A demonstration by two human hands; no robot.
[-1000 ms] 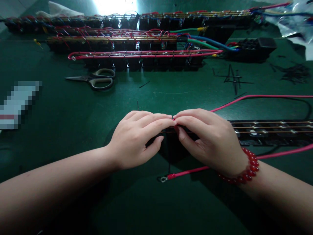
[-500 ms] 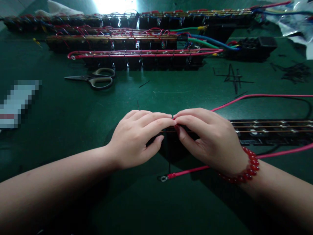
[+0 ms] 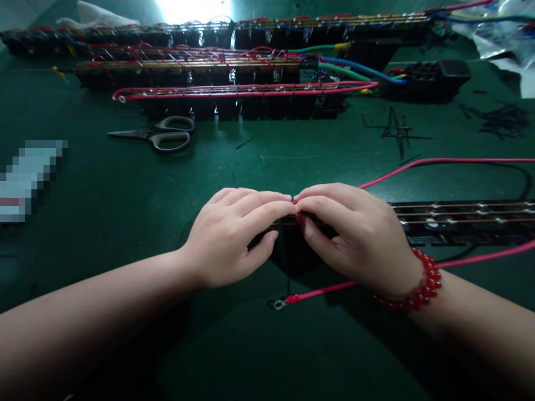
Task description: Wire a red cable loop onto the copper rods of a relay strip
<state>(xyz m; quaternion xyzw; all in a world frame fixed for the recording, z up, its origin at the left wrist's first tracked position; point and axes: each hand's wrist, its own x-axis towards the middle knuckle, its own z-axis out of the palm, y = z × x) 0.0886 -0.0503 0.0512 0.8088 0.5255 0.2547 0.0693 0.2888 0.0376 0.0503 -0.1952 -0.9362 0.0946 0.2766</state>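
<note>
My left hand [image 3: 234, 236] and my right hand [image 3: 355, 234] meet fingertip to fingertip over the left end of a long black terminal strip [image 3: 460, 223] on the green mat. Both hands have their fingers curled and pressed together around a small item at the strip's end, too hidden to name. A red wire [image 3: 418, 164] runs out from under my right hand's fingers toward the right. Another red wire with a ring terminal [image 3: 278, 304] lies just in front of my hands. A red bead bracelet [image 3: 422, 287] circles my right wrist.
Several finished black strips with red wiring [image 3: 234, 92] lie in rows at the back. Scissors [image 3: 163, 135] rest left of centre. Black cable-tie offcuts [image 3: 395, 131] and a heap of them [image 3: 501, 120] are scattered at the right. A pixelated box [image 3: 25, 178] sits at the left edge.
</note>
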